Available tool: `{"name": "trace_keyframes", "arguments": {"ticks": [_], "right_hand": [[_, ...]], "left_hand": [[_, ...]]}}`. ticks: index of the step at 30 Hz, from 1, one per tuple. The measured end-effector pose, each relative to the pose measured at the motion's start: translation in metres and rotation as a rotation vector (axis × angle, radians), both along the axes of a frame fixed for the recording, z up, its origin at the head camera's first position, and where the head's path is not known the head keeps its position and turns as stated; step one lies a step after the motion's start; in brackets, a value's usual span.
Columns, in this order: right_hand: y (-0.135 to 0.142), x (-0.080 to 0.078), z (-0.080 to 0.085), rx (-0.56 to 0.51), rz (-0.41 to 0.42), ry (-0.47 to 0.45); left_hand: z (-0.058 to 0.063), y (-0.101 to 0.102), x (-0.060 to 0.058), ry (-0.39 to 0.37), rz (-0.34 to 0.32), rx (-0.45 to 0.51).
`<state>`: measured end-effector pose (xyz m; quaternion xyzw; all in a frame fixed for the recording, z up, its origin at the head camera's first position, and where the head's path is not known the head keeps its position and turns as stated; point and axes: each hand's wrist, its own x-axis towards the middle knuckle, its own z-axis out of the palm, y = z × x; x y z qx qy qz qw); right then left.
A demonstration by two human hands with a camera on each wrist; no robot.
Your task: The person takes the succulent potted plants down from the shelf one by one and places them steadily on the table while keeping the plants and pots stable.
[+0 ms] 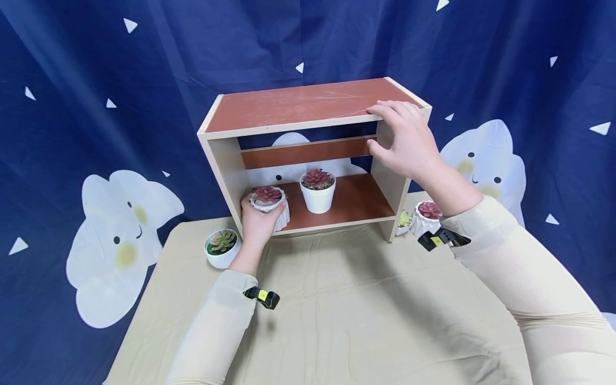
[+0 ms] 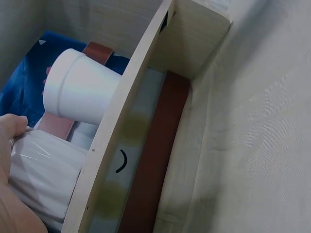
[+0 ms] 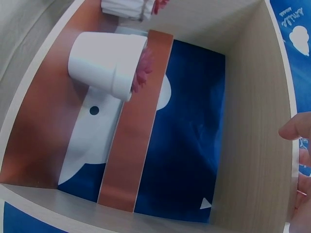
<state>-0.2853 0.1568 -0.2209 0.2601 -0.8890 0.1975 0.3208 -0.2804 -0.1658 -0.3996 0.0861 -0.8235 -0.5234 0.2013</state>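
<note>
My left hand [image 1: 259, 222] grips a white ribbed pot with a red succulent [image 1: 267, 195], which is at the left end inside a small shelf unit [image 1: 308, 102]. In the left wrist view, fingers curl round the pot's side [image 2: 43, 170]. Beside it on the lower board stands a smooth white pot with a red succulent [image 1: 318, 200]. My right hand [image 1: 409, 136] rests at the shelf's front top edge near its right end, fingers on the top board and thumb spread below the edge. In the right wrist view, the right hand [image 3: 302, 160] shows only partly.
A round white bowl with a green succulent [image 1: 223, 248] stands left of the shelf. To the right are a white pot with a red succulent [image 1: 425, 220] and a small yellow-green plant [image 1: 404, 220]. Beige cloth [image 1: 327, 310] covers the table; a blue curtain [image 1: 231, 48] hangs behind.
</note>
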Motion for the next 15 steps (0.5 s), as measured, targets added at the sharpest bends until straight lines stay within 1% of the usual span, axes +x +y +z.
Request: {"name": "trace_keyframes", "arguments": {"ticks": [11, 15], "right_hand": [[-0.0004, -0.0002, -0.0018, 0.003, -0.01, -0.009], [-0.0009, -0.0009, -0.002, 0.003, -0.007, 0.0]], "left_hand": [[-0.0035, 0.0009, 0.0035, -0.01, -0.024, -0.001], [-0.0045, 0.0003, 0.0047, 0.002, -0.032, -0.001]]}}
